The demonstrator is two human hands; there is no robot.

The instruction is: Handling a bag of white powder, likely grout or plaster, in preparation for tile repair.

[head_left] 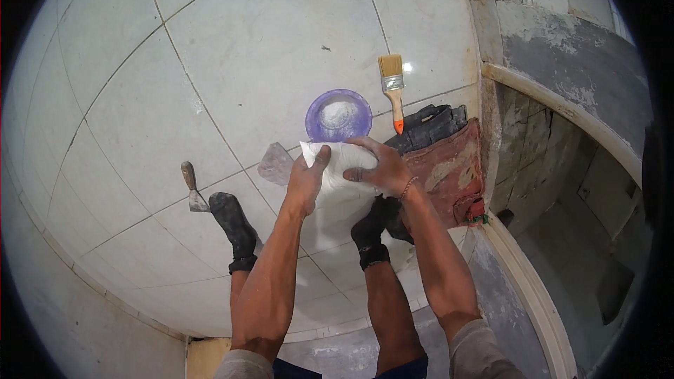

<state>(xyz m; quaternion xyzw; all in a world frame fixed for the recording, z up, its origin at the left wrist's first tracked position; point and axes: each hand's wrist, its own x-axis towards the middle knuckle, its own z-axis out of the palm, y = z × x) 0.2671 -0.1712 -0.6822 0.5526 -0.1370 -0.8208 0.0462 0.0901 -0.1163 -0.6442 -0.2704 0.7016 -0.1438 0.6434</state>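
Here, left hand point(306, 181) opposite right hand point(382, 168), grip seemingly snug on a white bag point(338, 167).

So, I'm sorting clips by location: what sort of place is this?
Probably an indoor renovation site: a scraper, a paintbrush and a purple bowl of white powder sit on the floor tiles.

The bag point(340, 163) is white, the bowl point(314, 121) purple, the powder point(338, 114) white, the socks point(232, 224) black.
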